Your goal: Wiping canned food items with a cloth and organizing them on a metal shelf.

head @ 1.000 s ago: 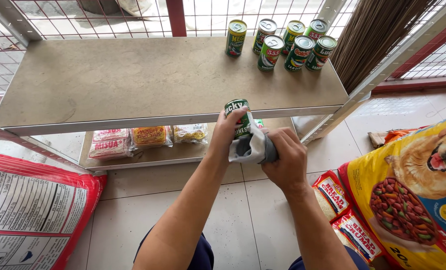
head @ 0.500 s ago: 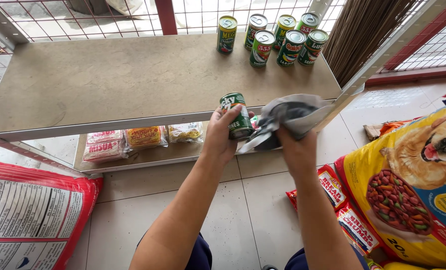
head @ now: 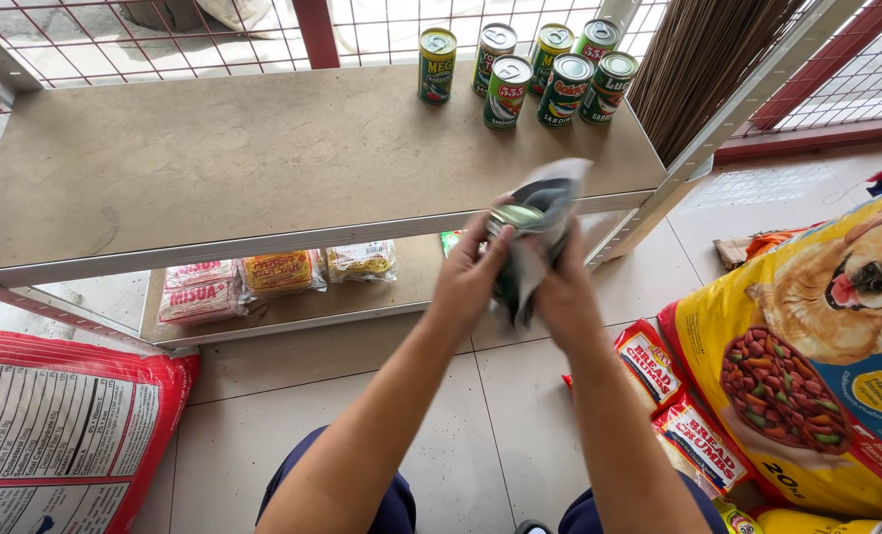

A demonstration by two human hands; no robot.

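Observation:
My left hand (head: 467, 280) grips a green tin can (head: 511, 220) in front of the shelf's front edge. My right hand (head: 563, 294) holds a grey-white cloth (head: 548, 213) pressed over the can's top and side, so most of the can is hidden. Both hands are together, just below the upper shelf board (head: 233, 158). Several more tin cans (head: 540, 74) stand in a cluster at the back right of that board.
Noodle packets (head: 275, 274) lie on the lower shelf. A red-and-white sack (head: 55, 425) is at the left. A large yellow dog food bag (head: 817, 346) and red breadcrumb packets (head: 683, 415) lie on the tiled floor at the right. A broom's bristles (head: 708, 59) lean by the shelf post.
The cloth has swung from beside the can, held out to the right, onto the can's top. Both hands have come together and risen slightly.

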